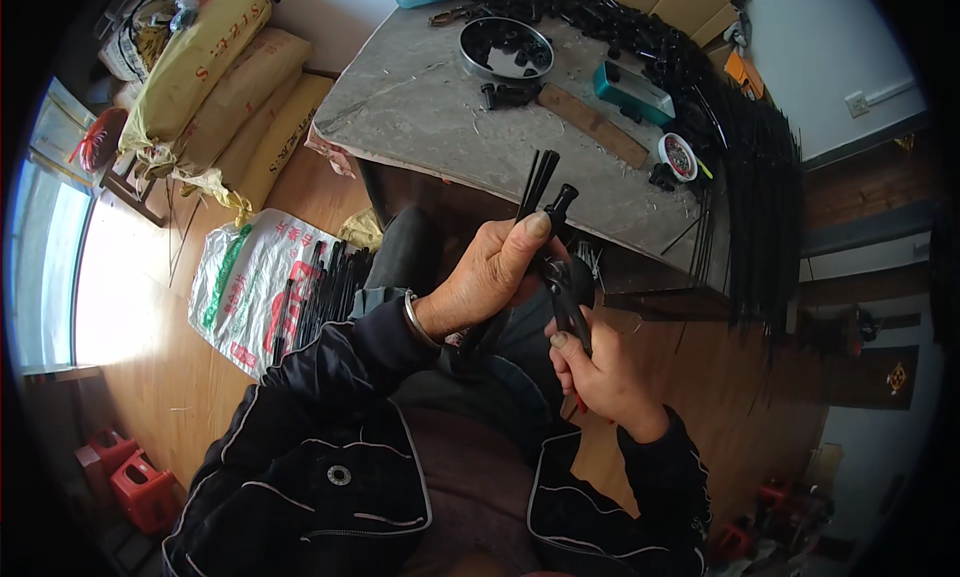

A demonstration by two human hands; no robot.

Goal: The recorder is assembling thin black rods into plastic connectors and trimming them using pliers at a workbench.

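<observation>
My left hand (495, 267) is closed around a bunch of thin black rods (539, 177), whose ends stick up past the thumb. A black tube-like piece with a wider end (564, 199) stands beside them under the thumb tip. My right hand (608, 369) is closed on the handles of dark pliers (568, 309). The jaws of the pliers are right next to the left fingers, below the black piece. Whether they bite on something cannot be made out. Both hands are above my lap, before the table's near edge.
The grey table (400, 97) bears a round metal bowl (507, 49) of black parts, a wooden strip (594, 125), a teal box (634, 93), and a small white tub (678, 158). Long black rods (755, 207) hang over its right end. More rods lie on a sack (240, 277) at left.
</observation>
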